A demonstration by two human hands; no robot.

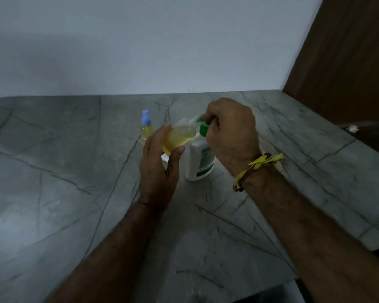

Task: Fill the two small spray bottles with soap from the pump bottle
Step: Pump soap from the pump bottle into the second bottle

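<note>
hands: left hand (160,165) holds the open spray bottle (179,136), right hand (230,130) presses the pump bottle (200,162) head
progress: capped spray bottle (146,126) looks filled; this one's roughly half full

You're standing in what looks like a home, perhaps a kitchen or wash area, though you can't tell which. The surface (53,171) in front of you is grey veined stone meeting a plain pale painted wall (140,44), with a dark wooden panel (348,51) at your right.
</note>
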